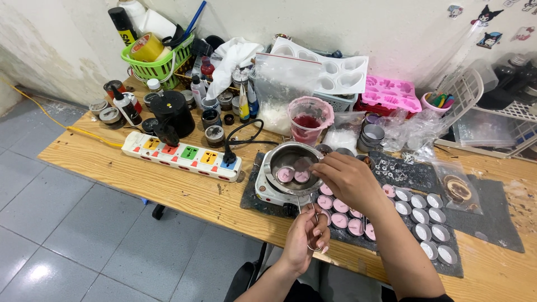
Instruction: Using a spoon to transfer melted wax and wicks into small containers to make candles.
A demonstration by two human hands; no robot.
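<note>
While my right hand (348,178) hangs over the pan's (291,162) right rim, fingers pinched narrow at its edge, I cannot tell whether anything sits between the fingertips. Two pink cups (293,175) lie inside the pan, just left of those fingertips. My left hand (306,237) is below, nearer my body, closed around the loop handles of scissors (311,223) whose blades point up toward the pan. Between both hands, on the dark mat (481,223), rows of cups (341,212) filled pink lie just beside my right wrist; empty ones (430,223) run on to the right. A power strip (182,156) lies on the counter (112,168), well to the left.
</note>
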